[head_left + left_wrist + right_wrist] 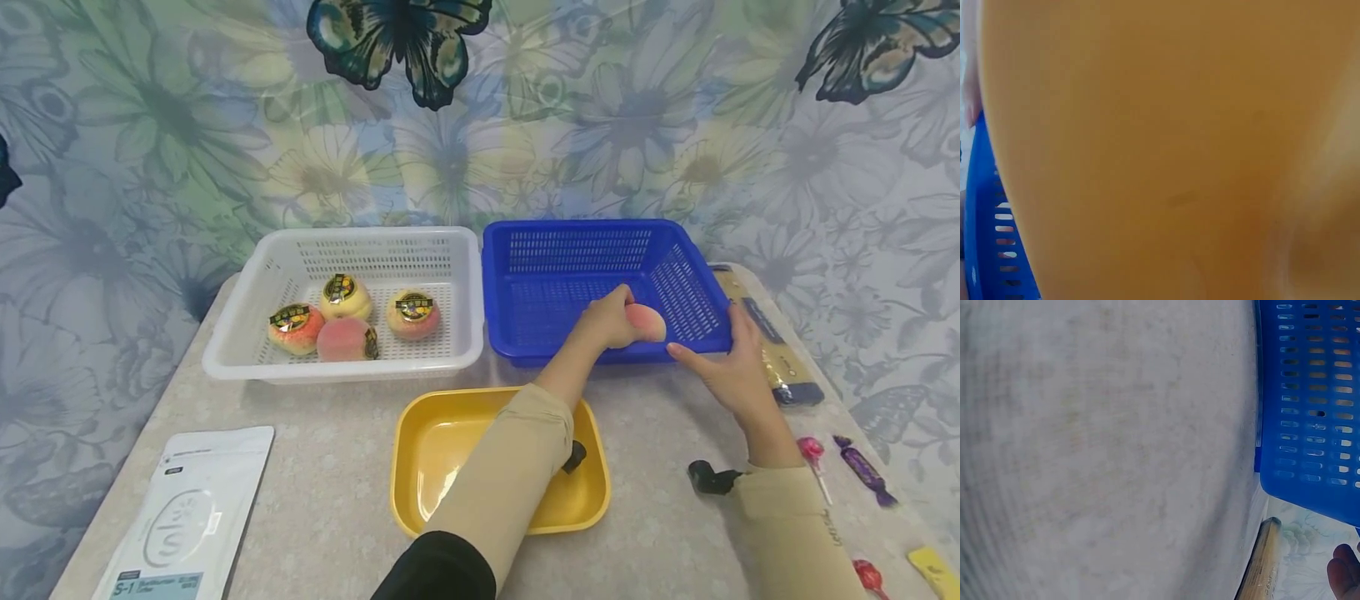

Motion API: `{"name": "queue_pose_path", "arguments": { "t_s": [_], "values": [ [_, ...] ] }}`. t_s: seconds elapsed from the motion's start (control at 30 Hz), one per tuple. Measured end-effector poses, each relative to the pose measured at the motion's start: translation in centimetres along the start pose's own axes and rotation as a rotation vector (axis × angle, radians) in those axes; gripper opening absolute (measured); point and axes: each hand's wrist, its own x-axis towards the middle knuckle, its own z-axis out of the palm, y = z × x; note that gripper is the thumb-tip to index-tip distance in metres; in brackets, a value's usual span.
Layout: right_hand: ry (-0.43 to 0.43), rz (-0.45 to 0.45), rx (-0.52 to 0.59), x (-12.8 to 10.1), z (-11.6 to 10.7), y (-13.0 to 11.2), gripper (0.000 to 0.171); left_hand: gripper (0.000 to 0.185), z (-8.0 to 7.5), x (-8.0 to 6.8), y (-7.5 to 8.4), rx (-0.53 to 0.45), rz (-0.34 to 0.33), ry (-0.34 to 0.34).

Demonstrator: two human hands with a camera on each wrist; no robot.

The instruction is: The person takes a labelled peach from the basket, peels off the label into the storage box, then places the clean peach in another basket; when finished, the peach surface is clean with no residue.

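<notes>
Left hand [609, 320] curled round one peach [647, 324] | peach within blue basket [517, 350] outline, near its front side, height I can't tell | right hand [729, 372] spread at basket's front right corner, I judge to stop it sliding

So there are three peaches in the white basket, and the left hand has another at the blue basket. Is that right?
Not quite: the white plastic basket holds four peaches, not three; the head view shows them all. The left hand does hold another peach at the blue plastic basket.
</notes>
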Motion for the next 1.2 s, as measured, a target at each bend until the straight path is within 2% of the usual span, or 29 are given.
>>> {"name": "queue_pose_path", "arguments": {
  "t_s": [0.13,0.23,0.4,0.5,0.67,0.77,0.93,1.07,1.2],
  "values": [
    [-0.011,0.006,0.004,0.0,0.1,-0.1,0.115,0.048,-0.3,0.1,-0.1,-0.012,-0.034,-0.061],
    [-0.014,0.008,0.008,-0.1,0.1,-0.1,0.115,0.050,-0.4,0.0,-0.2,-0.031,-0.027,-0.074],
    [-0.009,0.001,0.010,-0.1,0.2,-0.1,0.114,0.055,-0.5,-0.2,-0.2,0.058,-0.016,-0.027],
    [-0.007,-0.005,0.012,-0.2,0.1,-0.1,0.114,0.053,-0.5,-0.4,-0.1,0.111,-0.036,-0.004],
    [-0.014,-0.006,0.008,-0.1,0.1,-0.1,0.114,0.047,-1.5,-1.2,0.3,0.114,-0.047,0.008],
    [-0.024,-0.003,0.001,0.0,-0.1,-0.3,0.114,0.047,-3.2,-2.2,0.8,0.090,-0.004,0.003],
    [-0.028,-0.004,-0.002,0.2,-0.2,-0.7,0.115,0.051,-7.3,-4.9,1.6,0.029,0.110,-0.003],
    [-0.005,-0.014,-0.031,0.2,-0.3,-0.7,0.116,0.056,-10.7,-7.8,1.6,-0.020,0.206,0.000],
    [0.053,-0.073,-0.081,-0.1,-0.5,-1.0,0.112,0.059,-13.6,-11.5,0.4,-0.058,0.283,0.012]
  ]
}}
